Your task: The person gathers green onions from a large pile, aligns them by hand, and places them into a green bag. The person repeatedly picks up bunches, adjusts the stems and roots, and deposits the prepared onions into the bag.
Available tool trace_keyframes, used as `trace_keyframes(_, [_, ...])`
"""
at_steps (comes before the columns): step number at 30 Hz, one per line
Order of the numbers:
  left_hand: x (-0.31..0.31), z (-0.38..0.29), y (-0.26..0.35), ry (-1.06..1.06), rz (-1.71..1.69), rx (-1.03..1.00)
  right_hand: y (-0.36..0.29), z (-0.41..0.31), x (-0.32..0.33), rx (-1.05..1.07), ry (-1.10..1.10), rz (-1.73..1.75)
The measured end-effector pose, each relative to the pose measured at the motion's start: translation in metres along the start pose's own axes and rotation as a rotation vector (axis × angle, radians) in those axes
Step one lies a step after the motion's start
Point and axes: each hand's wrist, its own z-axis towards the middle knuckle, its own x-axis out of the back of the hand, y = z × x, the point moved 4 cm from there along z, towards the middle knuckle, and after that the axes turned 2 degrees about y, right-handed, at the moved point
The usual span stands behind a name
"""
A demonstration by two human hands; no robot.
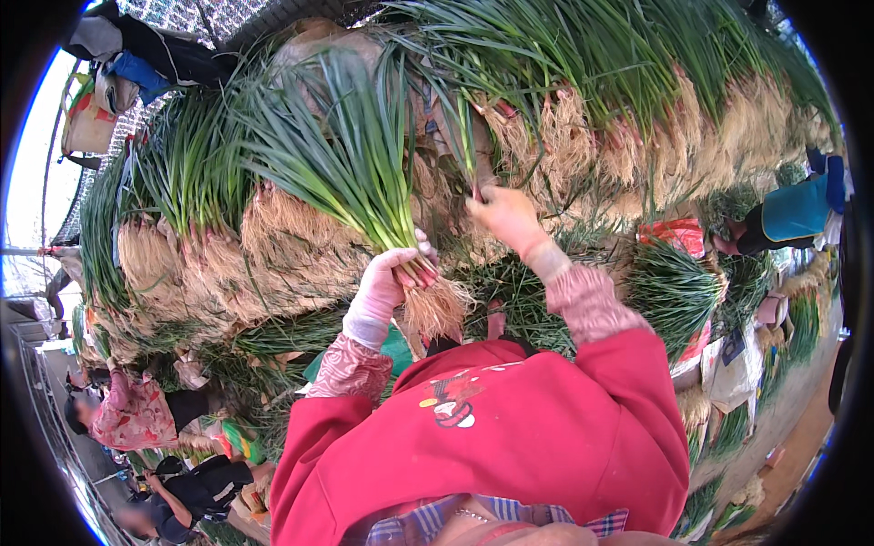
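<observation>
My left hand [392, 276], in a thin pale glove, is closed around the lower stems of a bunch of green garlic-like plants [372, 205]. Their long flat leaves fan up and away from me, and the reddish stem bases and tan roots stick out below the fist. To the right, my right hand [509, 217] is also gloved. Between its thumb and fingers is the base of a slim single plant or small cluster [466, 140]; the exact number of stems is unclear. Its leaves point away from me, apart from the bunch.
A long bank of rooted plants [608, 130] runs across in front, continuing to the left [198, 184]. Loose leaves [519, 293] cover the ground before me. More plants [672, 280] lie at right near a red bag [672, 235]. Other people [140, 413] are at lower left, another [792, 211] at right.
</observation>
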Motion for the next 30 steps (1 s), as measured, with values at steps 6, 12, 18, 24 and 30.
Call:
trace_keyframes(6, [-0.002,-0.003,-0.006,-0.029,0.236,0.154,-0.024,-0.082,-0.007,0.469,-0.404,-0.264])
trace_keyframes(12, [-0.015,-0.017,-0.019,-0.123,0.055,0.085,-0.003,-0.036,-0.056,-0.203,-0.724,0.943])
trace_keyframes(18, [-0.007,-0.020,-0.021,0.047,0.237,0.043,0.016,-0.057,-0.073,-0.606,-0.375,1.387])
trace_keyframes(24, [-0.003,-0.018,-0.026,0.158,0.298,0.052,0.013,-0.038,0.002,-0.168,-0.119,0.810])
trace_keyframes(30, [-0.011,-0.017,-0.028,0.066,0.343,0.093,0.000,-0.043,-0.054,0.387,-0.157,0.057])
